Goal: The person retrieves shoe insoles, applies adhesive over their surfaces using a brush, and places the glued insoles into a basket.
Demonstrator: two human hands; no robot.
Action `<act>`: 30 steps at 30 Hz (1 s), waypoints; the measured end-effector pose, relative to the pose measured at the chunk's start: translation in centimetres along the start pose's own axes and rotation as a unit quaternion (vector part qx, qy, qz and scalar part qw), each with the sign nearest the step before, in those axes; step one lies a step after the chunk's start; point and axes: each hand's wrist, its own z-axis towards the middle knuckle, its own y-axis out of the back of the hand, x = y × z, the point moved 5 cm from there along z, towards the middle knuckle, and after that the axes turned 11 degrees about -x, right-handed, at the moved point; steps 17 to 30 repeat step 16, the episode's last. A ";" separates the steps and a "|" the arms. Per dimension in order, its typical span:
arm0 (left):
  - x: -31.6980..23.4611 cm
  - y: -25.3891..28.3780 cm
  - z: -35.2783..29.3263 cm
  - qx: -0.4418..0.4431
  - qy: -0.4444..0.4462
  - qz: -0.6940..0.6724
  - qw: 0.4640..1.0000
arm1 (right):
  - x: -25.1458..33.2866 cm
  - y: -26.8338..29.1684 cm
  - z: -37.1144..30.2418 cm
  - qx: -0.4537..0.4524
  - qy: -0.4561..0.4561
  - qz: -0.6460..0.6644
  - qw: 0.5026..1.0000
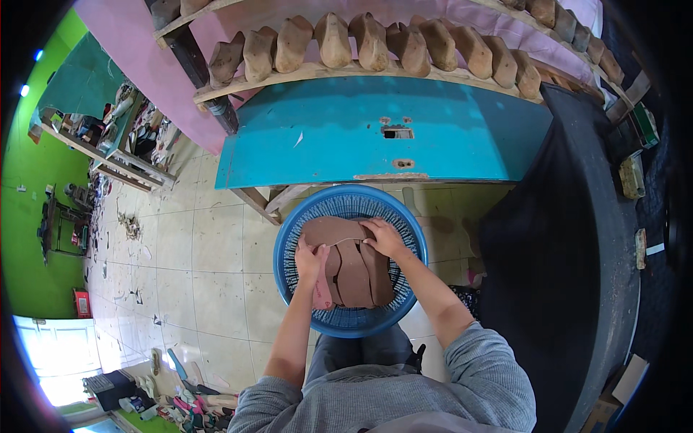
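A round blue plastic basket (281, 249) stands in front of me, holding several flat brown sole-shaped pieces (354, 278) laid side by side. One brown sole piece (332, 229) lies crosswise over the far ends of the others. My left hand (309, 263) is closed on its left end, thumb on top. At its right end my right hand (383, 237) pinches it, with the fingers over the edge. A pinkish sole piece (322, 287) with faint marking sits beneath my left hand, along the left side of the pile.
Beyond the basket is a turquoise table (317, 137) with cut holes. Above it, a wooden shelf (303, 74) carries a row of shoe lasts (333, 42). Black cloth (534, 252) hangs at my right. Scraps (130, 225) litter the tiled floor (216, 252) on the left.
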 end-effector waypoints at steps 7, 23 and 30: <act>-2.6 2.2 -2.1 -0.040 -0.049 0.007 0.998 | 0.6 3.3 -1.6 -0.091 -0.011 0.029 0.995; -10.9 11.7 -6.8 0.004 -0.065 0.003 0.998 | 9.0 15.2 -8.0 -0.274 -0.050 0.116 0.953; -10.9 11.7 -6.8 0.004 -0.065 0.003 0.998 | 9.0 15.2 -8.0 -0.274 -0.050 0.116 0.953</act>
